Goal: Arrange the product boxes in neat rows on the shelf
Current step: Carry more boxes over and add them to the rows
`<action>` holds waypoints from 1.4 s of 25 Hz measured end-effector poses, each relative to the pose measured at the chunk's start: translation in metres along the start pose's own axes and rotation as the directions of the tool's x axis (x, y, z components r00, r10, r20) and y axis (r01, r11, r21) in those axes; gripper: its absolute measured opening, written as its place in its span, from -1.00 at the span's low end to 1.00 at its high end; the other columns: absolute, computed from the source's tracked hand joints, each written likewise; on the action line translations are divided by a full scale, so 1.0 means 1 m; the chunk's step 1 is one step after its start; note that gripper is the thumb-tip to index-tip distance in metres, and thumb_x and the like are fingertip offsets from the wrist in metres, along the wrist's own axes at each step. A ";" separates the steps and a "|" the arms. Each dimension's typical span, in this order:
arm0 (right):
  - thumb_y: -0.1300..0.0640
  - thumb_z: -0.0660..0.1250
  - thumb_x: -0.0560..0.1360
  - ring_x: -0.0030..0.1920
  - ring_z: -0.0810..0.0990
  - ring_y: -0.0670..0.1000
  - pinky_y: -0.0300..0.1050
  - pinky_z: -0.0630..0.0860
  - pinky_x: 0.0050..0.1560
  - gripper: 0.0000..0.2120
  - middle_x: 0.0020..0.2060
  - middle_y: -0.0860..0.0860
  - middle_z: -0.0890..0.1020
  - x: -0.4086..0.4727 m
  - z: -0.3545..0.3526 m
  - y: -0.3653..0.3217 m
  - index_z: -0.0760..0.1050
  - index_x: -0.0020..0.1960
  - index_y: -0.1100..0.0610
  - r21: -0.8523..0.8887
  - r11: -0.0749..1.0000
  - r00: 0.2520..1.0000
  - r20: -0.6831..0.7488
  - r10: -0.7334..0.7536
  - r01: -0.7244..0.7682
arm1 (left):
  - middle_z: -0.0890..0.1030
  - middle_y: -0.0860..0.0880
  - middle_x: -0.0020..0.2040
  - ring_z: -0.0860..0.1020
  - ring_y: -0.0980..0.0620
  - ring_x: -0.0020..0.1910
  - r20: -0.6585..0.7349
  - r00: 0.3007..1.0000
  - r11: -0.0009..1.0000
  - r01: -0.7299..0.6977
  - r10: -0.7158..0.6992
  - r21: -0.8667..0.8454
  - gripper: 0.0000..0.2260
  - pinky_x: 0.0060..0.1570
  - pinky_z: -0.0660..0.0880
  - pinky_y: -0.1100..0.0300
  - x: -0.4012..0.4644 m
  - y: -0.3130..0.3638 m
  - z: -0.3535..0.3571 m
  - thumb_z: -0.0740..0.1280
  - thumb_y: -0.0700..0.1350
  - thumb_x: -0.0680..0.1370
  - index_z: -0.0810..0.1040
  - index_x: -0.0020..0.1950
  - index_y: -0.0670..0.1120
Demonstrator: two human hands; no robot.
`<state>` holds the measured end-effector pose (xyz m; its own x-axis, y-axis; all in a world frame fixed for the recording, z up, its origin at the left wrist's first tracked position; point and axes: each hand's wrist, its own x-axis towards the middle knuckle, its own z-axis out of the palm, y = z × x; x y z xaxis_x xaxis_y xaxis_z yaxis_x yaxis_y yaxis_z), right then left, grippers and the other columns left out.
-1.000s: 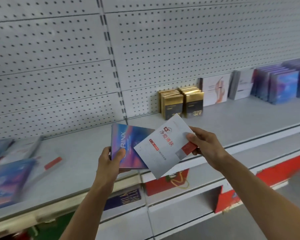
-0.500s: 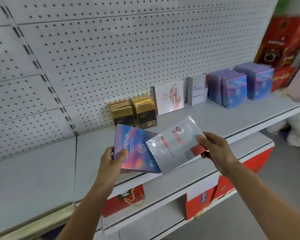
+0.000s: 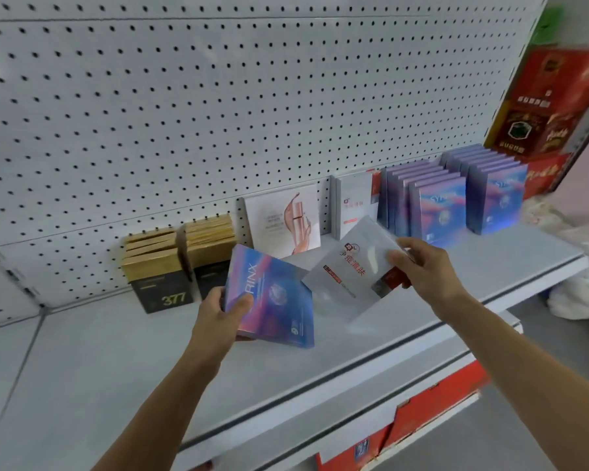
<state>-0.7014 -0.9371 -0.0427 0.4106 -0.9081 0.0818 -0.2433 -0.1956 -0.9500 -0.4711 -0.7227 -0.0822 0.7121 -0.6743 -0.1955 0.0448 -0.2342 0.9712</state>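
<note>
Our left hand grips the blue RINX box at frame centre, over the shelf. Our right hand pinches the tilted grey box just right of it, below the boxes standing along the pegboard.

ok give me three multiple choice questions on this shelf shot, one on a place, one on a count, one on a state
1. Where do the gold boxes stand?
A. left of the pink box
B. right of the blue rows
C. on the lower shelf

2. How many rows of gold boxes are there?
A. one
B. two
C. four

3. What is the right hand doing?
A. resting open on the shelf
B. holding the white box
C. holding a red bag

Answers:
1 A, they stand against the back panel, left of the pink box.
2 B, two rows stand side by side.
3 B, its fingers pinch the white box's right end, while the left hand holds the blue box.
</note>
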 end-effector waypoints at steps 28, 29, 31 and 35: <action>0.29 0.34 0.43 0.11 0.40 0.20 0.05 0.46 -0.13 -0.66 0.04 0.14 0.48 0.282 -0.013 0.030 0.54 0.20 0.14 -0.615 0.437 0.740 0.412 -0.531 0.656 | 0.66 -0.02 -0.07 0.69 -0.01 -0.12 -0.263 0.962 0.997 -0.071 0.071 0.009 -0.78 -0.33 0.62 0.15 0.038 0.062 0.115 0.27 -0.01 0.59 0.52 0.22 0.04; 0.31 0.35 0.40 0.10 0.41 0.22 0.05 0.45 -0.14 -0.64 0.03 0.15 0.49 0.281 -0.012 0.032 0.54 0.19 0.16 -0.634 0.404 0.729 0.409 -0.549 0.660 | 0.66 -0.02 -0.07 0.69 -0.01 -0.12 -0.249 0.966 0.997 -0.071 0.073 0.019 -0.78 -0.32 0.62 0.14 0.038 0.063 0.115 0.26 0.01 0.59 0.53 0.21 0.04; 0.35 0.37 0.36 0.09 0.42 0.25 0.09 0.43 -0.10 -0.60 0.05 0.18 0.48 0.278 -0.011 0.031 0.53 0.19 0.18 -0.669 0.376 0.731 0.383 -0.565 0.641 | 0.66 -0.03 -0.07 0.69 -0.01 -0.14 -0.225 0.971 0.996 -0.075 0.084 0.047 -0.76 -0.31 0.63 0.12 0.038 0.067 0.112 0.23 0.04 0.59 0.53 0.20 0.02; 0.18 0.38 0.47 0.10 0.47 0.19 0.01 0.38 0.07 -0.67 0.07 0.14 0.54 0.243 0.002 0.016 0.51 0.23 0.14 -0.529 0.534 0.741 0.339 -0.580 0.660 | 0.63 -0.07 -0.06 0.68 -0.01 -0.17 -0.176 0.979 0.991 -0.081 0.099 0.111 -0.71 -0.31 0.62 0.10 0.044 0.074 0.108 0.17 0.07 0.60 0.52 0.16 -0.08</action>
<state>-0.6040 -1.1602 -0.0385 0.7429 -0.4337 0.5099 -0.3234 -0.8995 -0.2939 -0.5119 -0.8455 -0.0334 0.8253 -0.5603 -0.0709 -0.0904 -0.2551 0.9627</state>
